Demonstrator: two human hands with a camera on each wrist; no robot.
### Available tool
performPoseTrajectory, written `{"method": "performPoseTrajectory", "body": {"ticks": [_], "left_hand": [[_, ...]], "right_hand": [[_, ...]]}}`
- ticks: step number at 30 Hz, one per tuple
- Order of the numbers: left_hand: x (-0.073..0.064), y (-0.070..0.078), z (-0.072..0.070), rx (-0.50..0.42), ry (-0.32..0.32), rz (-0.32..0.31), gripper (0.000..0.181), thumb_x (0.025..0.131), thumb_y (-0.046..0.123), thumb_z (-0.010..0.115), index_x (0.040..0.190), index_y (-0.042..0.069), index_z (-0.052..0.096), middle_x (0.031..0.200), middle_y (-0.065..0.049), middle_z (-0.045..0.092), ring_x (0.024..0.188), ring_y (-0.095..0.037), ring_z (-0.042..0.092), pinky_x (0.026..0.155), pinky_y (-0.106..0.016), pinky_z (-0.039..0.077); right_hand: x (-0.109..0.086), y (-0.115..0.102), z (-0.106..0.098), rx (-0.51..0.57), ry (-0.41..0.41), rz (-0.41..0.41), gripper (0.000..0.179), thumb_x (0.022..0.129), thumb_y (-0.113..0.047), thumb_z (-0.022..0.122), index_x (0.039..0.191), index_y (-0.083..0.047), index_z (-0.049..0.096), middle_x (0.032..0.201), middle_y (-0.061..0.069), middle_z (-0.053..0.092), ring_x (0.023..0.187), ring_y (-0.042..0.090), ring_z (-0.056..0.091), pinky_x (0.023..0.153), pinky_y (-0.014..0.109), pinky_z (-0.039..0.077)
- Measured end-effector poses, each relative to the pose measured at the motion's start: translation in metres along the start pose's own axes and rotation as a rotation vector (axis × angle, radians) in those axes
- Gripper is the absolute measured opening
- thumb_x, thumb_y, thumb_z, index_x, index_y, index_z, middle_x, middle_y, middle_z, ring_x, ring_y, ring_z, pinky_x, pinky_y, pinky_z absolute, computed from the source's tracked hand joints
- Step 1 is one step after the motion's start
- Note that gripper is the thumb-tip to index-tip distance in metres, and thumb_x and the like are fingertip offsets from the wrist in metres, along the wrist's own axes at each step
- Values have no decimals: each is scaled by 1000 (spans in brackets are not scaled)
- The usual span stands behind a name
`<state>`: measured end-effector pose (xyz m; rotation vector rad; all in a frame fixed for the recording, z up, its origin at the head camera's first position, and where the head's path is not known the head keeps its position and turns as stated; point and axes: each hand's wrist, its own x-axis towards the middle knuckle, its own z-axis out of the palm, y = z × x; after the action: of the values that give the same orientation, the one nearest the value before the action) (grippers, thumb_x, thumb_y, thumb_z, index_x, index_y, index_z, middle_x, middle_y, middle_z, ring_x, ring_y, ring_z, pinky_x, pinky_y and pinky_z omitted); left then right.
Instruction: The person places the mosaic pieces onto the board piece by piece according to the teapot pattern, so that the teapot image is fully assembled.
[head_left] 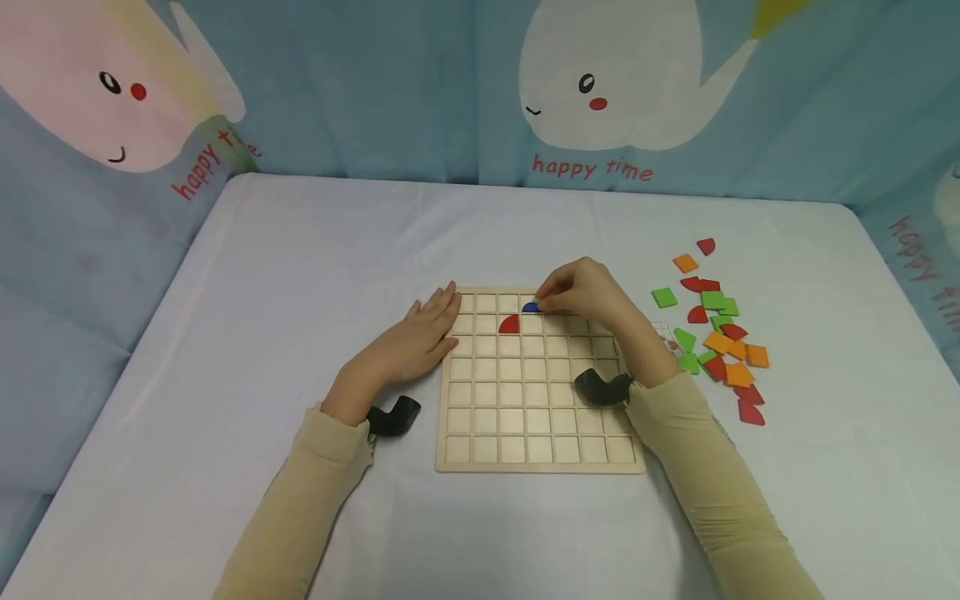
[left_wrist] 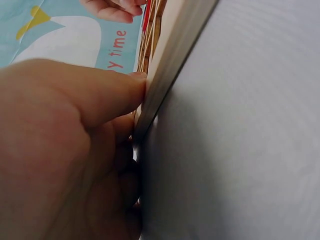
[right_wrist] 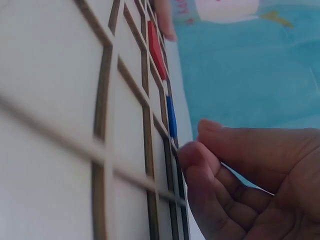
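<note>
At centre, one grid board [head_left: 512, 394] bears one red piece [head_left: 510, 324], one blue piece [head_left: 531, 307]; left hand [head_left: 416, 337] straight-fingered at its upper-left edge, right hand's [head_left: 588, 292] fingers curled together beside blue.

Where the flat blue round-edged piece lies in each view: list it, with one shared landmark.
Head: the flat blue round-edged piece just right of centre, at the far row of the pale wooden grid board, by the right hand.
Left wrist: not in it.
Right wrist: near centre, above-left of that hand.
Shared landmark: the board.
</note>
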<state>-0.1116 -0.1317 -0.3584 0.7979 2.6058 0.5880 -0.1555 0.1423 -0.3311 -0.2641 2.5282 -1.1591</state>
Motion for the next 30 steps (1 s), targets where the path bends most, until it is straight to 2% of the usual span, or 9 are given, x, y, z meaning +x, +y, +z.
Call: {"method": "performPoseTrajectory", "body": {"ticks": [6, 12, 16, 23, 27, 30], "left_hand": [[0, -1, 2, 4, 0, 3, 62, 102, 22, 40, 149, -2, 6, 156, -15, -3, 143, -28, 0, 114, -47, 3], [0, 1, 0, -6, 0, 10, 63, 102, 22, 40, 149, -3, 7, 156, -16, -4, 143, -29, -1, 114, -48, 2], [0, 2, -1, -6, 1, 10, 62, 102, 21, 41, 149, -4, 8, 156, -18, -3, 143, -30, 0, 113, -49, 3], [1, 2, 0, -5, 8, 16, 62, 102, 21, 41, 148, -5, 9, 156, -19, -2, 143, -31, 1, 113, -50, 4], [0, 0, 1, -5, 15, 14, 62, 102, 21, 41, 148, -5, 9, 156, -18, -2, 143, -31, 1, 113, -49, 3], [0, -1, 1, -5, 18, 17, 62, 102, 21, 41, 149, -5, 9, 156, -18, -1, 143, -31, 1, 113, -49, 3]], "right_hand": [[-15, 20, -13, 35, 56, -13, 18, 84, -11, 72, 98, 0, 71, 91, 11, 69, 83, 22, 60, 76, 33, 46], [-35, 40, -38, 59, 147, 15, 21, 84, -12, 72, 98, 3, 69, 86, 7, 69, 78, 16, 59, 71, 25, 47], [-51, 50, -57, 64, 166, 36, 24, 85, -12, 71, 102, 5, 67, 87, 5, 68, 79, 10, 60, 71, 22, 48], [-73, 68, -81, 36, 195, 114, 34, 87, -20, 71, 109, 5, 65, 87, -6, 67, 79, 8, 55, 67, 23, 45], [-83, 77, -86, 16, 199, 160, 34, 87, -21, 70, 109, 4, 64, 88, -3, 66, 81, 7, 56, 70, 19, 46], [-92, 83, -89, -38, 203, 192, 34, 87, -25, 69, 108, 2, 64, 90, 2, 67, 83, 9, 56, 71, 18, 45]]}}
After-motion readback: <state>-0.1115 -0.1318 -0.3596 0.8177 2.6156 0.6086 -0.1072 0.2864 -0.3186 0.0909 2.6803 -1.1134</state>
